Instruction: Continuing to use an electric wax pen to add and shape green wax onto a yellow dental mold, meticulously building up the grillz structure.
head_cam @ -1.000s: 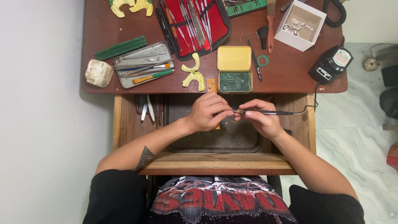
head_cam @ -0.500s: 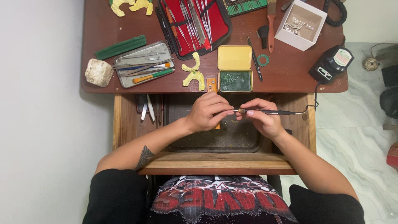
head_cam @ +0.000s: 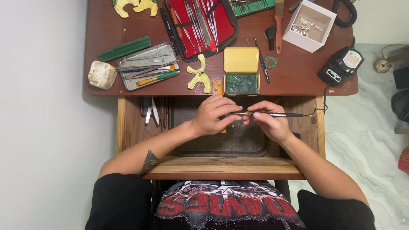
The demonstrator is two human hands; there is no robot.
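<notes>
Change: basically nothing since a second ago, your hands haven't budged, so you're mid-detail work.
Left hand (head_cam: 211,116): pinched shut on a tiny piece (head_cam: 248,113), over the tray (head_cam: 221,149).
Right hand (head_cam: 270,121): closed around the corded tool (head_cam: 277,114), tip at the piece.
Hidden: your fingers cover the piece, can't tell what it is.

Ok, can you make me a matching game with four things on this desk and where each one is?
Things:
1. open yellow tin of green wax
2. white cardboard box
3. rough white stone block
4. red-lined tool case

Places:
A. left end of the desk
B. far right corner
C. just beyond the hands
D. top middle, lying open

Pairs: 1-C, 2-B, 3-A, 4-D
</notes>
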